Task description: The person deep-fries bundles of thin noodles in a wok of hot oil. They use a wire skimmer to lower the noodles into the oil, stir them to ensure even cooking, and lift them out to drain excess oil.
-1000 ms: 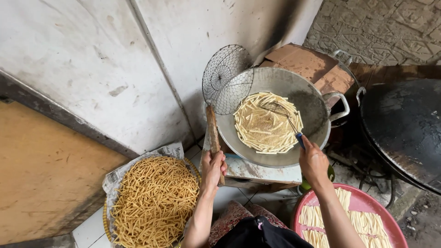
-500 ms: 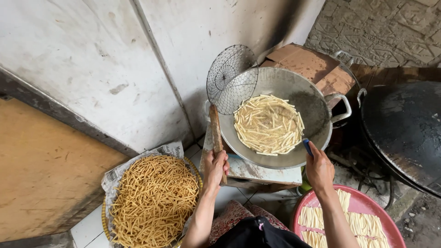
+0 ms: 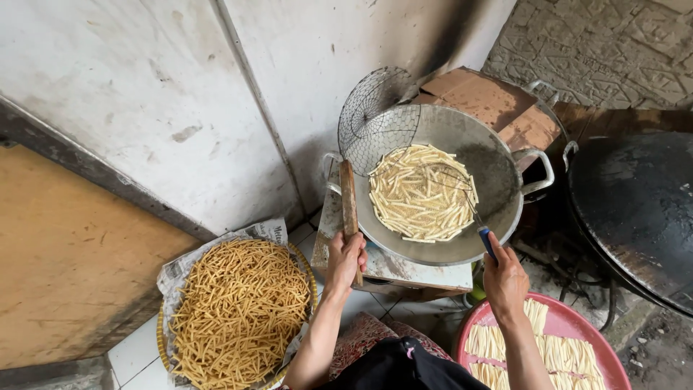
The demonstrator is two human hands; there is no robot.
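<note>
Rough street-side frying kitchen: soot-stained wall, big wok of pale dough sticks frying, basket of fried sticks, blackened griddle, tiled floor

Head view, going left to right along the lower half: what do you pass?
Basket of golden fried sticks → left hand on the wooden skimmer handle → right hand holding a blue-handled utensil → red tray of pale raw strips.
</note>
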